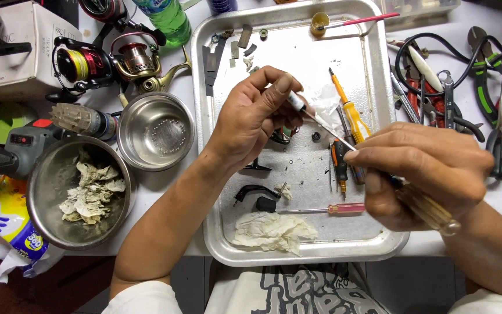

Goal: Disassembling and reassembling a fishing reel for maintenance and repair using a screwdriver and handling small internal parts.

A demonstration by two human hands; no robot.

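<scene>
At the near edge of the dented metal tray [216, 232] lie a crumpled tissue [271, 231], a black curved handle piece [254, 192] and a thin red-handled screwdriver [321, 209], so the work looks mid-way, with parts loose and none rejoined. Above mid-tray the right hand [425, 174] grips an amber-handled screwdriver [373, 168], its tip at the small white-and-black cylinder [296, 101] pinched in the left hand [257, 116]. Toward the desk's far left corner sit two shiny fishing reels [111, 58].
</scene>
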